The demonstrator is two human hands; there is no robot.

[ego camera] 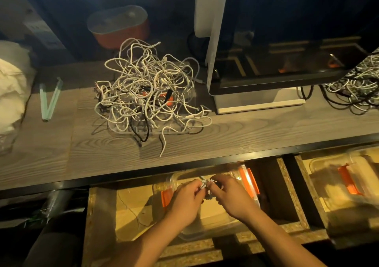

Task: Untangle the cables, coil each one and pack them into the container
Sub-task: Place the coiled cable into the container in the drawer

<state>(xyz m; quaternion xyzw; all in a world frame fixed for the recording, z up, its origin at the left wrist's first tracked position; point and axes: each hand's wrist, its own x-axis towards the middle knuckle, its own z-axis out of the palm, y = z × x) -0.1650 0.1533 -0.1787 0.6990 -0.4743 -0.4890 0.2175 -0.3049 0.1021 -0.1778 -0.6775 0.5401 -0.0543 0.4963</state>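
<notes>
A big tangle of white and black cables (149, 94) lies piled on the wooden desk (246, 131), over a clear tray that is mostly hidden. Below the desk edge, my left hand (187, 200) and my right hand (229, 195) meet over a clear container with orange clips (249, 179) that sits in an open drawer. Both hands pinch a small bunched cable (206, 183) between their fingertips. How much of that cable is coiled is hidden by my fingers.
A monitor on a white stand (258, 100) fills the right of the desk, and a second cable pile (356, 88) lies beyond it. Another clear container (348, 176) sits in the right drawer. Green sticks (50, 100) and white cloth (10, 86) lie left; an orange lidded box (119, 27) sits behind.
</notes>
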